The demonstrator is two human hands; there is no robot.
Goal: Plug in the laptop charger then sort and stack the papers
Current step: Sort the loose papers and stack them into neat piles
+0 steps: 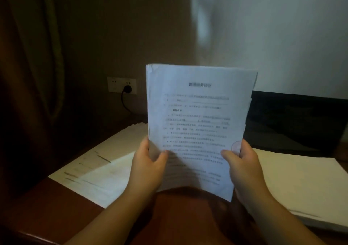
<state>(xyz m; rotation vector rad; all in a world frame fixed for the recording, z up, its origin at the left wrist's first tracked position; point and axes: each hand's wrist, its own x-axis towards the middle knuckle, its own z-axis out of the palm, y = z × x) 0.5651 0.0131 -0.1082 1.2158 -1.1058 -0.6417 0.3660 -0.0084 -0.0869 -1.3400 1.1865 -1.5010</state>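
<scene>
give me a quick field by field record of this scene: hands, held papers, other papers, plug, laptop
left hand: grips the lower left edge of the held papers
right hand: grips their lower right edge
held papers: printed bundle, raised upright above the desk
desk: reddish-brown wood
left pile: papers spread flat on the desk
right pile: neater stack on the desk
plug: black, in the wall socket
laptop: dark, behind the right pile

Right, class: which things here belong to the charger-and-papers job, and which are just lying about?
Job:
held papers, in left hand and right hand
left paper pile
right paper stack
plug in wall socket
laptop

Lying about:
curtain
desk
</scene>
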